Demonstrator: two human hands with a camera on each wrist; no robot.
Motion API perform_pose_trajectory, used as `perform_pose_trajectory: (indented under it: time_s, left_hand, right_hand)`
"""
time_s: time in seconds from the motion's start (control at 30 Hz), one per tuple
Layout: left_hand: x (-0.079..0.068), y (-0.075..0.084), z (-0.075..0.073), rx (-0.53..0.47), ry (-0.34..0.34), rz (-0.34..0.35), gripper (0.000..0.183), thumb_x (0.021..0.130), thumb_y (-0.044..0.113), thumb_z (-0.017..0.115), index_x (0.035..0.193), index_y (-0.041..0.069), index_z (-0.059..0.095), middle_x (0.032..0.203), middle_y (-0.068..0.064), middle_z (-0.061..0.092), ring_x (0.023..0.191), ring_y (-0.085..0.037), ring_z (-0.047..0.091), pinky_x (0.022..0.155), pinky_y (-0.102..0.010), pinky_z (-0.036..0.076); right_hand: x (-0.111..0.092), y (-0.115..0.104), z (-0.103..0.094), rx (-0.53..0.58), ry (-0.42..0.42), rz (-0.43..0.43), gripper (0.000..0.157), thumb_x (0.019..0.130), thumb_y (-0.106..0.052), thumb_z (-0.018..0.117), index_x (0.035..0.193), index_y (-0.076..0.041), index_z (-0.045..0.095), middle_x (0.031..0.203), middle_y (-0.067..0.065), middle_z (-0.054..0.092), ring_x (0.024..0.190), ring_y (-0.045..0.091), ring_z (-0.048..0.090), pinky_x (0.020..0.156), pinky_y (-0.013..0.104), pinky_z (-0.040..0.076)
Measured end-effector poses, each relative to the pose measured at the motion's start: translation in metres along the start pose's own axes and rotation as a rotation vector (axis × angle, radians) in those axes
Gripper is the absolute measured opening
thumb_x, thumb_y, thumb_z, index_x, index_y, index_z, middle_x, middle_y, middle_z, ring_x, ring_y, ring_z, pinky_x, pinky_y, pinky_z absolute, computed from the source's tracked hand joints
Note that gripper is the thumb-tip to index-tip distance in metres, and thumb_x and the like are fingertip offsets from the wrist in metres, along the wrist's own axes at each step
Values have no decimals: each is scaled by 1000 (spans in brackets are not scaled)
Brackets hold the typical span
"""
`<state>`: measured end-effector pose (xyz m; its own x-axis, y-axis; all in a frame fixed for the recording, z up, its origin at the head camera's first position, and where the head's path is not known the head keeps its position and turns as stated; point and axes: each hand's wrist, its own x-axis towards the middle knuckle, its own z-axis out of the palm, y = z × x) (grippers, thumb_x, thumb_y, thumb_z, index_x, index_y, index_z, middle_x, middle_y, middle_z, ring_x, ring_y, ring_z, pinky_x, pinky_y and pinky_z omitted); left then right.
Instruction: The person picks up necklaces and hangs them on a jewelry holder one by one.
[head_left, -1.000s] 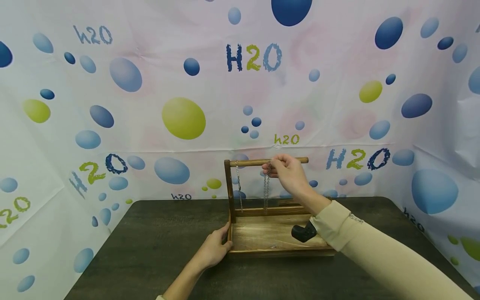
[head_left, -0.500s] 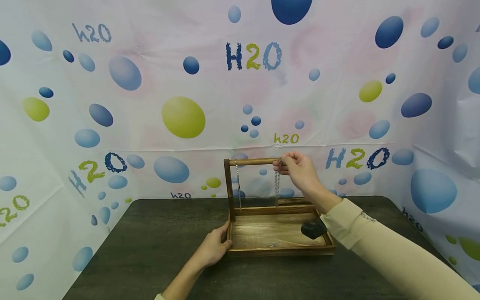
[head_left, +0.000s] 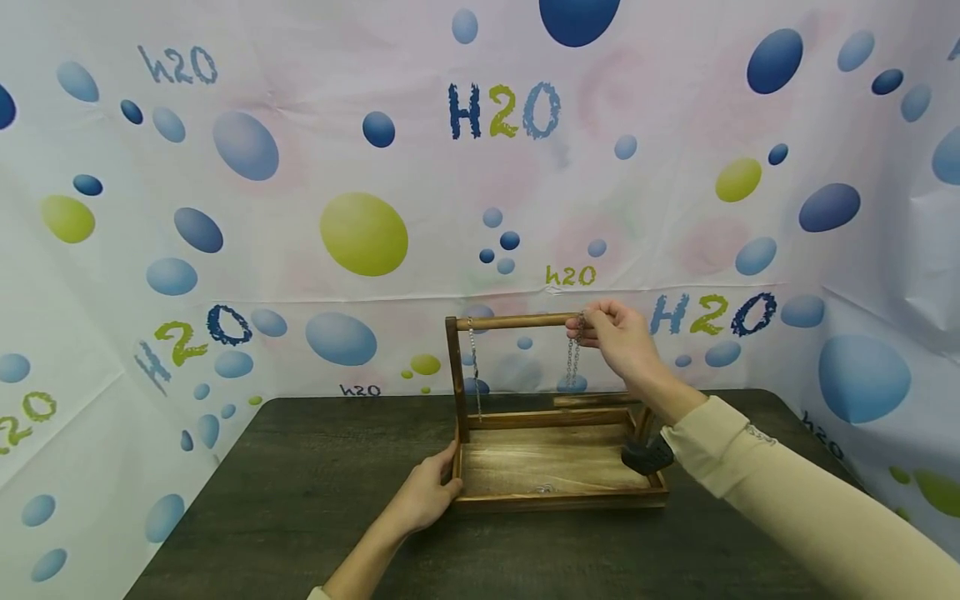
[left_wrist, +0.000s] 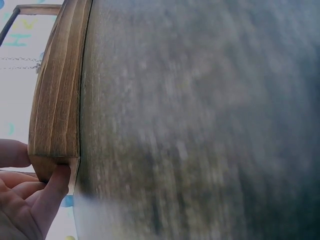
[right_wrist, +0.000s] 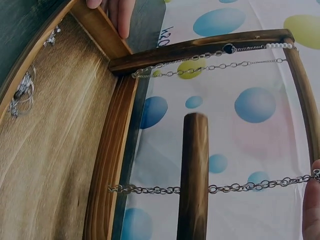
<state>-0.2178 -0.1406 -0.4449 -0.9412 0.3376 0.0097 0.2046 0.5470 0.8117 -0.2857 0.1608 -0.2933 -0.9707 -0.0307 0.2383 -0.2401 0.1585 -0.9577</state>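
A wooden jewelry stand (head_left: 561, 502) with a shallow tray and an overhead bar (head_left: 517, 322) stands on the dark table. My left hand (head_left: 423, 496) grips the tray's left side near the front corner; in the left wrist view, its fingers (left_wrist: 52, 192) press against that corner. At the bar, the right hand (head_left: 618, 340) pinches a silver chain necklace (head_left: 572, 362), which hangs in a doubled strand. Whether the chain passes over the bar is hidden by the fingers. Near the bar's left end hangs another necklace (head_left: 476, 375), with white beads (right_wrist: 279, 45) and a dark pendant (right_wrist: 229, 48).
Small silver jewelry (right_wrist: 22, 95) lies inside the tray along its front wall. Behind the tray is a lower wooden bar (head_left: 592, 401) with a free rounded end. A black wrist device (head_left: 647, 456) hangs under the right sleeve. A patterned backdrop (head_left: 420, 167) closes off the back.
My right hand has moved rightward along the overhead bar, carrying the chain necklace with it. The left hand keeps its hold on the tray, and the bead necklace hangs where it was.
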Motion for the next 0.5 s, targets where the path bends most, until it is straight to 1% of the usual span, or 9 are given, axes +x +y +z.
perform_pose_trajectory:
  time_s: [0.17,0.2,0.27,0.37,0.5]
  left_hand:
    - [0,-1,0,-4,-5,-6,65,99,0,57,153,-12,24,149,-37,37,135,-52,40,104,-62,40]
    - [0,-2,0,-5,-6,-7,65,99,0,57,153,-12,24,149,-37,37,135,-52,40,104,-62,40]
    - [0,-2,0,-6,-6,-10,65,99,0,56,153,-12,24,149,-37,36,135,-52,39,104,-62,39]
    - [0,-3,0,-10,-6,-7,65,99,0,56,153,-12,24,149,-36,36,136,-51,39,105,-62,39]
    - [1,-2,0,-13,-4,-3,65,99,-1,57,153,-12,24,150,-35,36,136,-51,39,106,-61,38]
  right_hand:
    - [-2,2,-8,-45,8,6,28,110,-20,41,116,4,55,119,22,67,102,23,70,91,34,56]
    - [-3,3,-10,-50,11,7,29,110,-20,41,116,4,55,119,22,68,101,21,70,91,33,56]
    - [-4,4,-13,-56,16,5,30,110,-21,41,117,5,54,121,25,66,102,22,70,91,34,56]
    - [-5,4,-17,-70,19,-2,31,110,-23,41,117,5,54,120,25,66,102,23,70,90,33,56]
    - [-7,5,-23,-81,22,-8,32,110,-23,40,116,5,53,120,25,66,101,21,70,88,30,57]
